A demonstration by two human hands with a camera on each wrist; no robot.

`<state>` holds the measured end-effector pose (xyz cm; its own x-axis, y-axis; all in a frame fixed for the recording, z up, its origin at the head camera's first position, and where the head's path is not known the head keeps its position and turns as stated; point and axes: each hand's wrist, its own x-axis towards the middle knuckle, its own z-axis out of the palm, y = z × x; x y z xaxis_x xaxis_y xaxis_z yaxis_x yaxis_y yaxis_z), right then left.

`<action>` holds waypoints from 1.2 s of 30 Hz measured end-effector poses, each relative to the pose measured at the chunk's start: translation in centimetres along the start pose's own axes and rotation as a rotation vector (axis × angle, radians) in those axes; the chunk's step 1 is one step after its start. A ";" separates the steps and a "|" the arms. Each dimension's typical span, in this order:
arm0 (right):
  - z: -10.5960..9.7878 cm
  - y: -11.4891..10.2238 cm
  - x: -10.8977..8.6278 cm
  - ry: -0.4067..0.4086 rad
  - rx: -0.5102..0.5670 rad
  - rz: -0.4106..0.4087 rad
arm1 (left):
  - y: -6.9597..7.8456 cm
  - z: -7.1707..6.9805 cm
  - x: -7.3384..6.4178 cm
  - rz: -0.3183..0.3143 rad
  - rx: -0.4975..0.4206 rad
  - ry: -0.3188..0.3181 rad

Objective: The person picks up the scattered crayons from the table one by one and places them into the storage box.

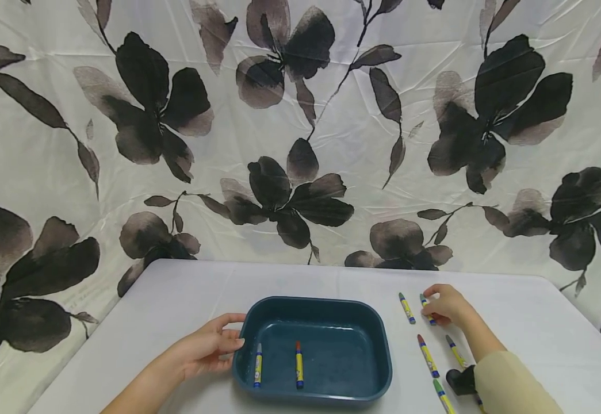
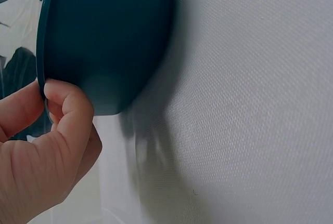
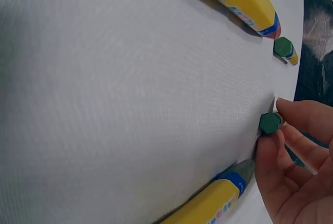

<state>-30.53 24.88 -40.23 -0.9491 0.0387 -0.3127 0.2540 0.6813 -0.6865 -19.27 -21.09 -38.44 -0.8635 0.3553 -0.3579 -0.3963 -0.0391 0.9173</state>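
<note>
My left hand [image 1: 204,348] pinches the left rim of a dark teal rectangular tray [image 1: 326,397], thumb on one side and fingers curled on the other [image 2: 57,146]. Inside the tray lie two yellow-wrapped crayons, a grey-tipped crayon [image 1: 257,368] and a red-tipped crayon [image 1: 299,368]. Right of the tray, my right hand [image 1: 450,305] holds a green crayon [image 1: 425,301] between thumb and fingers, close over the table. In the right wrist view the green end of this crayon [image 3: 269,122] shows between the fingertips. Another green crayon [image 1: 406,308] lies just left of it.
Nearer me on the white table [image 1: 259,279] are a red crayon [image 1: 427,356], a grey crayon [image 1: 456,352] and a green crayon [image 1: 443,397]. One more crayon [image 1: 480,404] is mostly hidden by the right sleeve [image 1: 512,385]. A floral cloth [image 1: 331,126] hangs behind the table.
</note>
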 end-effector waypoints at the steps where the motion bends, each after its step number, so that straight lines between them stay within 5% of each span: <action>1: -0.1 0.1 0.0 0.000 -0.001 -0.002 | 0.0 0.0 0.1 0.000 0.001 0.002; 36: -0.9 -0.1 -1.1 -0.082 0.160 -0.018 | 0.0 0.0 0.2 -0.005 -0.009 -0.005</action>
<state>-29.73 25.38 -39.24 -0.9371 -0.0369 -0.3471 0.2693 0.5562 -0.7862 -19.45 -21.02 -38.51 -0.8599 0.3600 -0.3619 -0.4038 -0.0461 0.9137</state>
